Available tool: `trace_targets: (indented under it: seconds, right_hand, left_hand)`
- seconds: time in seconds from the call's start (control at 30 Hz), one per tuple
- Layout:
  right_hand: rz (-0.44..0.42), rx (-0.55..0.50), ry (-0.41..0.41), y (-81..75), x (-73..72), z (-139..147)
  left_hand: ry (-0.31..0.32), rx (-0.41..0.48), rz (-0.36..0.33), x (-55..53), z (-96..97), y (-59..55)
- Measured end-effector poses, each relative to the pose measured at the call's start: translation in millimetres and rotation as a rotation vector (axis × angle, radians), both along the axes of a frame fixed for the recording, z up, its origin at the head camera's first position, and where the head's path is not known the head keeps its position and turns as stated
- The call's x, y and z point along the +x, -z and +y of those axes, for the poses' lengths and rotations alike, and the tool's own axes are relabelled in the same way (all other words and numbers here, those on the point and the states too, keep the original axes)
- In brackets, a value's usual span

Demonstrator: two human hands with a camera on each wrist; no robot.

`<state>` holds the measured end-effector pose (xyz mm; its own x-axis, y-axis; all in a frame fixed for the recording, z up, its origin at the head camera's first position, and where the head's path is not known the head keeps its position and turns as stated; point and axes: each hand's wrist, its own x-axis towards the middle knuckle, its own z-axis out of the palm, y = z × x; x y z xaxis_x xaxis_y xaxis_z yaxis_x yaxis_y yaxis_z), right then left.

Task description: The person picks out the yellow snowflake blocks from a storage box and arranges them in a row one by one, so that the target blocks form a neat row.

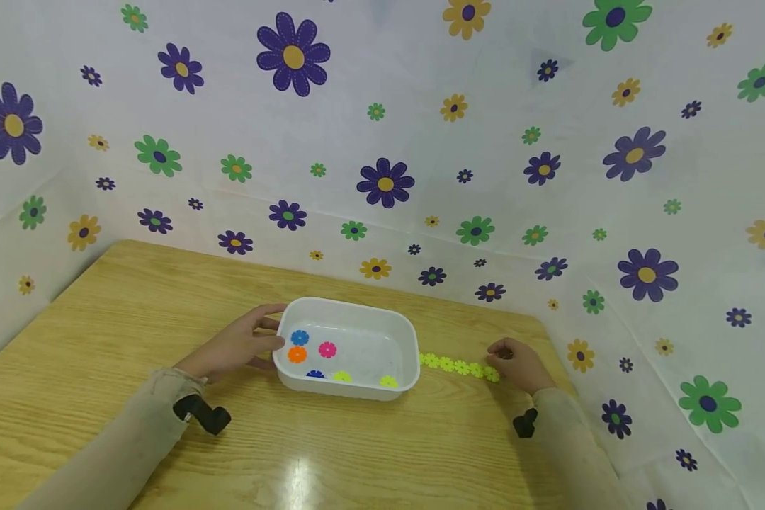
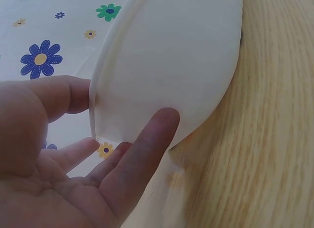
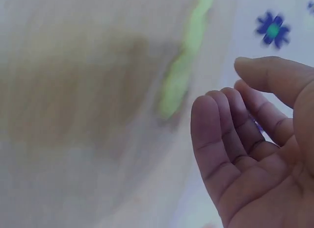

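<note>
At the left end of a white plastic basin (image 1: 382,315) is my left hand (image 1: 239,345). Its thumb meets the rim, while a fingertip (image 2: 164,121) rests against the outer end wall in the left wrist view. My right hand (image 1: 516,363) hovers at the right end of a row of yellow-green snowflake discs (image 1: 462,367). In the right wrist view its fingers (image 3: 205,125) are loosely bent, thumb apart from them, holding nothing; the row (image 3: 177,81) appears blurred just beside the fingertips.
Inside the basin lie loose discs: a blue one (image 1: 299,338), an orange one (image 1: 297,354), a pink one (image 1: 328,350) and several partly hidden by the near wall. The wooden table (image 1: 248,453) meets a flower-patterned cloth (image 1: 331,134) at the back and right.
</note>
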<state>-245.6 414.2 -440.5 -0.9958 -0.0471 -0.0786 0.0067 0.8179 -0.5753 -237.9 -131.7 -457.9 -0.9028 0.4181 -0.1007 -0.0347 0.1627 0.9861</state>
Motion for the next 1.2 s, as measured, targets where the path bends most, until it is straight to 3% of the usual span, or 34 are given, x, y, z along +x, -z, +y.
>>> trace_targets:
  seconds: [0.33, 0.6, 0.9, 1.2]
  right_hand:
    - [0.118, -0.005, -0.206, -28.0, -2.5, -89]
    - [0.213, 0.046, -0.398, -31.8, 5.8, -156]
    - [0.046, 0.06, -0.553, -20.4, 5.1, -214]
    - [-0.126, 0.085, -0.646, -3.3, -8.6, -240]
  left_hand:
    - [-0.017, -0.024, -0.008, -2.6, -0.4, 4.9]
    - [-0.013, -0.022, -0.006, -3.9, -0.5, 6.4]
    - [-0.012, -0.017, -0.01, -4.0, -2.7, 6.8]
    - [-0.002, 0.005, -0.015, -0.8, -0.1, -0.2]
